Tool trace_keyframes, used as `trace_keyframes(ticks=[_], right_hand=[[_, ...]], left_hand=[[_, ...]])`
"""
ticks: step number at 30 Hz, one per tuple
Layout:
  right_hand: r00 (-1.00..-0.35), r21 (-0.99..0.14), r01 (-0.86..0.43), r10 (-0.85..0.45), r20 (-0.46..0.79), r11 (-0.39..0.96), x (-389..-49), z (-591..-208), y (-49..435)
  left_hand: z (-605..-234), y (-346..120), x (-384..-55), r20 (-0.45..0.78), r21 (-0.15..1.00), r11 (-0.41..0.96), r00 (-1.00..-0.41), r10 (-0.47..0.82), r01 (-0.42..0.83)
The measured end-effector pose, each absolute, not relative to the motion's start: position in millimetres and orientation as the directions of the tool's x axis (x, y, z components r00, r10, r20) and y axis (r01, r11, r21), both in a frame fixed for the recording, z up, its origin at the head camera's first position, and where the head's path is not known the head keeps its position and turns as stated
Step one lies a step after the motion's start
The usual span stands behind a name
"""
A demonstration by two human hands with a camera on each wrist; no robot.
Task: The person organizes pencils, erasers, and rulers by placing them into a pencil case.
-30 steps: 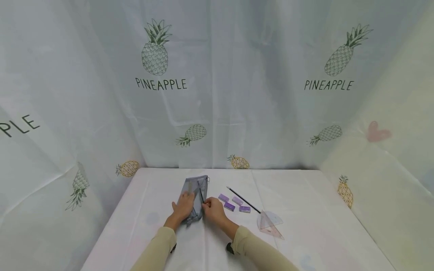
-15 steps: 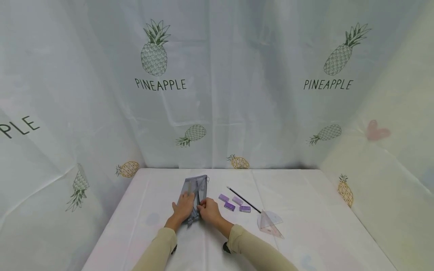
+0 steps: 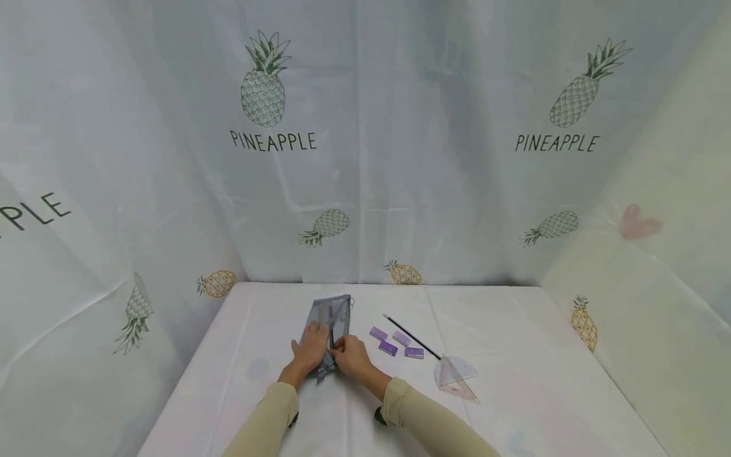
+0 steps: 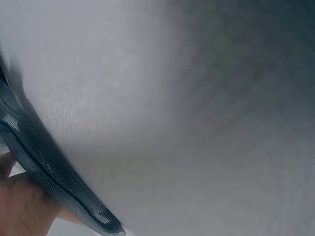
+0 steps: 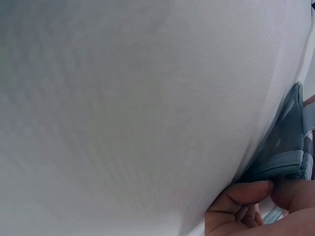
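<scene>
A grey-blue mesh zip pouch [image 3: 342, 317] lies on the table, with a yellowish stick [image 3: 320, 312] and a dark pencil [image 3: 330, 317] showing through it. My left hand [image 3: 311, 348] rests on the pouch's left side, thumb spread outward. At the pouch's lower right, my right hand [image 3: 351, 357] pinches the dark pencil near its lower end. In the right wrist view the curled fingers [image 5: 251, 191] are right at the pouch's zipper edge [image 5: 280, 164]. The left wrist view catches the mesh edge [image 4: 54, 172] with part of a hand beside it.
Right of the pouch lie several purple erasers [image 3: 388, 348] and a black pencil [image 3: 412, 335]. Beyond its lower end, a pinkish clear set square [image 3: 457, 384] overlaps a clear protractor [image 3: 465, 368]. Pineapple-print curtains [image 3: 400, 190] enclose the white-covered table [image 3: 525, 355].
My right hand has shifted left towards the pouch, and the pencil in it has swung from slanting to nearly straight along the pouch. My left hand has stayed in place.
</scene>
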State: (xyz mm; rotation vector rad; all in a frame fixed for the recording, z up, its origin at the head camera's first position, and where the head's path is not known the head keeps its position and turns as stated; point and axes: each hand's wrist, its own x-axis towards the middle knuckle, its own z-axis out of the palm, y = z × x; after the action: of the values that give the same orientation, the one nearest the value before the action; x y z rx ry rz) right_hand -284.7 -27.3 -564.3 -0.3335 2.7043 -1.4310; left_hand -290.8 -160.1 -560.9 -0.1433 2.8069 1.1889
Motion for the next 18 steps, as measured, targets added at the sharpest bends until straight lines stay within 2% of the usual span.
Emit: trace_keyframes(ticks=[7,18], right_hand=[[-0.970,-0.815,-0.180,-0.237,0.054,0.551,-286.7,-564.6,-27.1],[-0.928,-0.772,-0.317,-0.349,0.131,0.551,-287.1,-564.2,-23.9]], left_hand=[[-553.5,-158.0,-288.4,-0.121,0.714,0.689,-0.991,-0.054,-0.125],[-552.7,-158.7,-287.7,-0.127,0.693,0.710,-0.991,-0.051,-0.126]])
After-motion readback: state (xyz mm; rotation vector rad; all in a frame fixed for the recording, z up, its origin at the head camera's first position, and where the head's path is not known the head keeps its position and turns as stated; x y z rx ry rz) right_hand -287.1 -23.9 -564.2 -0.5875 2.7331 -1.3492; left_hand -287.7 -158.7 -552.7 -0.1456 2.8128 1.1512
